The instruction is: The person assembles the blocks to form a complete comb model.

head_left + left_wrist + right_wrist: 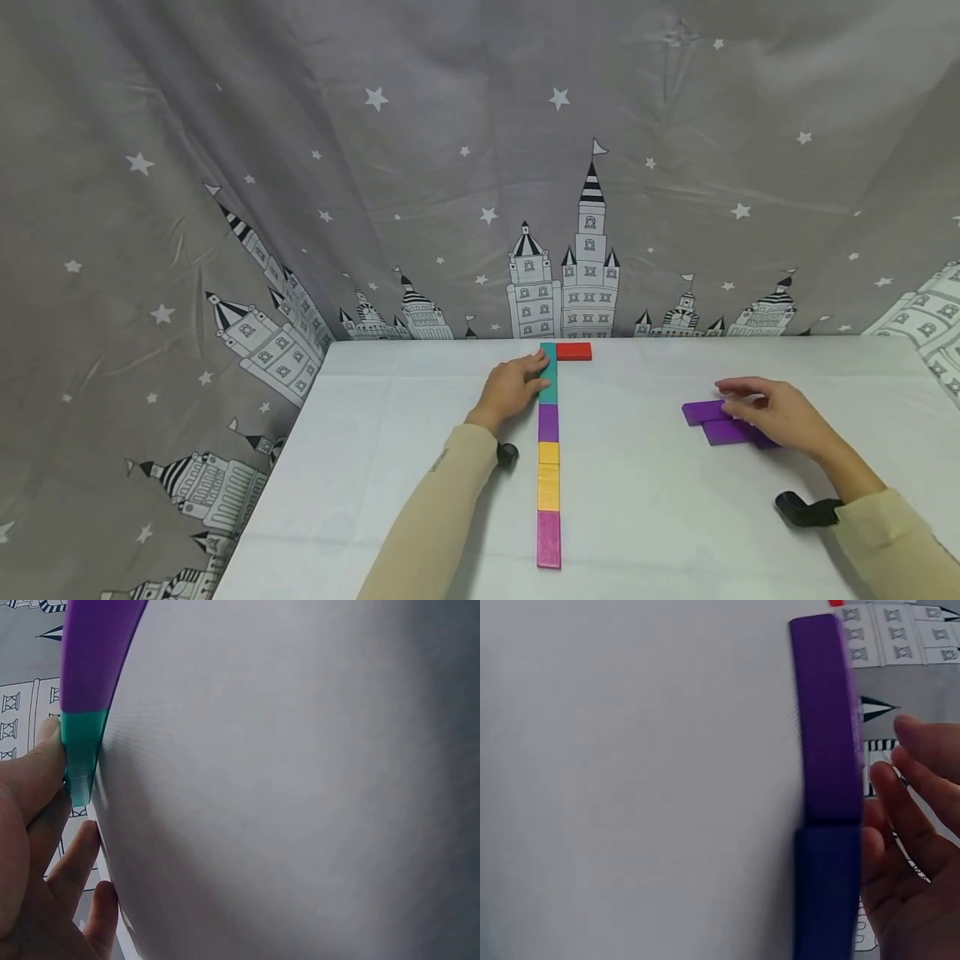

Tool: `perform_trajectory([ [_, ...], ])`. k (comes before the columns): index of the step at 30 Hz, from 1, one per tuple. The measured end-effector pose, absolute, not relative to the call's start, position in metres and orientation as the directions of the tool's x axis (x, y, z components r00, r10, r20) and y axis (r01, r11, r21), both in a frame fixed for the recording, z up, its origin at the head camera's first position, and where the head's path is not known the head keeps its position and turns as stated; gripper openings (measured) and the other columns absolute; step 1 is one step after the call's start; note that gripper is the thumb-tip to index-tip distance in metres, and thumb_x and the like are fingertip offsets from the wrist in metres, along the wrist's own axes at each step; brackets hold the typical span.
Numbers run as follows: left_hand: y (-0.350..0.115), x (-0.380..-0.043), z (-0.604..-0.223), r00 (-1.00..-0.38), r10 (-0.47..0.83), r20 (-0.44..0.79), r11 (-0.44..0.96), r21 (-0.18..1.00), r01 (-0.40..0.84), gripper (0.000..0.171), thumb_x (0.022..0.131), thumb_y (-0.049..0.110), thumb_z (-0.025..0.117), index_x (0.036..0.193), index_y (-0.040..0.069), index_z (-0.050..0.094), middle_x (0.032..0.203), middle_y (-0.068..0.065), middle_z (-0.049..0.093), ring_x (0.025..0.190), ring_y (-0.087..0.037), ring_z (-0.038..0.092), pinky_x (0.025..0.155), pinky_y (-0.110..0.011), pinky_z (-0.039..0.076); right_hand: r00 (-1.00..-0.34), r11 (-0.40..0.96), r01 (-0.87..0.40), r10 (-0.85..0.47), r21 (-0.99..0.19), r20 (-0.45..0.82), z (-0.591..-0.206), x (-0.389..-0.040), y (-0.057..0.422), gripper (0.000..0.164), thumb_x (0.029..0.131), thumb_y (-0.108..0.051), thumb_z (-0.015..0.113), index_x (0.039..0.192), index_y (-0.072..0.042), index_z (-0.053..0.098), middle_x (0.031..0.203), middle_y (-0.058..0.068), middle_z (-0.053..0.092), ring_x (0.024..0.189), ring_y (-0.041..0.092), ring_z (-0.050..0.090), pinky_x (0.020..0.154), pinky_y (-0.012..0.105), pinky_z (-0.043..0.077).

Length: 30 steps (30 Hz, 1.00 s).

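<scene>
A straight column of flat blocks runs down the table: teal (pixel 549 385) at the far end, then purple (pixel 549 423), two yellow pieces (pixel 549 487) and a pink one (pixel 549 540). My left hand (pixel 510 390) touches the teal end from the left, thumb and fingertips along its side; the left wrist view shows the teal piece (pixel 84 742) beside the thumb. To the right lie purple blocks (pixel 703 412), side by side and offset. Over them is my right hand (pixel 776 412), thumb and fingers apart, partly covering one block. In the right wrist view its fingers (pixel 907 817) stand beyond the purple block (pixel 829 720).
A red block (pixel 573 352) lies against the right side of the teal end, near the table's far edge. White cloth covers the table (pixel 637 500). Behind it hangs a grey curtain (pixel 450 183) printed with castles and stars. Black wrist cameras (pixel 806 510) protrude beside both sleeves.
</scene>
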State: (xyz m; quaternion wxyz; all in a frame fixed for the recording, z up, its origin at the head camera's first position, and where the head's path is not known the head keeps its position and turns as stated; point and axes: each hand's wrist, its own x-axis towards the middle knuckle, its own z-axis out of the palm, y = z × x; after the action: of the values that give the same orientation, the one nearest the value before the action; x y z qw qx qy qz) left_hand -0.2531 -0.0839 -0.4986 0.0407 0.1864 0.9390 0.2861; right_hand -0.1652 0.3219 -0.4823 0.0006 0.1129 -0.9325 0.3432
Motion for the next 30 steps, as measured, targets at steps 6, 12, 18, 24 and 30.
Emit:
perform_trajectory([
  [6, -0.0838, -0.2527, -0.4964, -0.928, 0.371, 0.026, 0.77, 0.551, 0.323, 0.05, 0.097, 0.03, 0.068, 0.144, 0.017, 0.056, 0.151, 0.01, 0.047, 0.141, -0.019, 0.044, 0.119, -0.043, 0.032, -0.974, 0.785, -0.178, -0.224, -0.593, -0.005, -0.4878, -0.1662, 0.3253, 0.033, 0.096, -0.02, 0.069, 0.121, 0.001, 0.069, 0.116, 0.026, 0.068, 0.097, 0.041, 0.065, 0.082, 0.062, 0.053],
  [12, -0.0839, -0.2515, -0.4953, -0.929, 0.369, 0.017, 0.767, 0.559, 0.315, 0.051, 0.097, 0.03, 0.068, 0.144, 0.017, 0.056, 0.151, 0.01, 0.047, 0.142, -0.019, 0.043, 0.12, -0.043, 0.032, -0.976, 0.797, -0.181, -0.217, -0.576, 0.006, -0.4893, -0.1688, 0.3248, 0.031, 0.094, -0.021, 0.072, 0.116, 0.001, 0.071, 0.111, 0.022, 0.07, 0.092, 0.036, 0.066, 0.079, 0.055, 0.055],
  [18, -0.0847, -0.253, -0.4952, -0.928, 0.371, 0.032, 0.763, 0.558, 0.325, 0.05, 0.097, 0.029, 0.068, 0.144, 0.016, 0.056, 0.151, 0.009, 0.047, 0.142, -0.02, 0.043, 0.12, -0.045, 0.031, -0.977, 0.799, -0.193, -0.213, -0.569, 0.032, -0.4894, -0.1745, 0.3219, 0.032, 0.097, -0.021, 0.068, 0.118, 0.003, 0.068, 0.108, 0.023, 0.069, 0.091, 0.036, 0.066, 0.077, 0.053, 0.055],
  [24, -0.0847, -0.255, -0.4956, -0.929, 0.37, 0.031, 0.763, 0.561, 0.322, 0.05, 0.097, 0.029, 0.068, 0.144, 0.016, 0.056, 0.151, 0.01, 0.047, 0.141, -0.018, 0.043, 0.12, -0.042, 0.032, -0.974, 0.795, -0.196, -0.225, -0.575, 0.02, -0.4852, -0.175, 0.3226, 0.038, 0.095, -0.02, 0.071, 0.123, 0.004, 0.065, 0.113, 0.027, 0.067, 0.094, 0.039, 0.066, 0.08, 0.057, 0.055],
  [30, -0.0826, -0.2508, -0.4951, -0.931, 0.364, 0.022, 0.756, 0.576, 0.31, 0.049, 0.097, 0.027, 0.068, 0.143, 0.015, 0.056, 0.151, 0.009, 0.047, 0.142, -0.02, 0.043, 0.119, -0.041, 0.033, -0.967, 0.789, -0.208, -0.255, -0.578, 0.0, -0.4847, -0.174, 0.3246, 0.041, 0.091, -0.021, 0.074, 0.124, 0.003, 0.066, 0.115, 0.028, 0.067, 0.096, 0.04, 0.066, 0.082, 0.06, 0.055],
])
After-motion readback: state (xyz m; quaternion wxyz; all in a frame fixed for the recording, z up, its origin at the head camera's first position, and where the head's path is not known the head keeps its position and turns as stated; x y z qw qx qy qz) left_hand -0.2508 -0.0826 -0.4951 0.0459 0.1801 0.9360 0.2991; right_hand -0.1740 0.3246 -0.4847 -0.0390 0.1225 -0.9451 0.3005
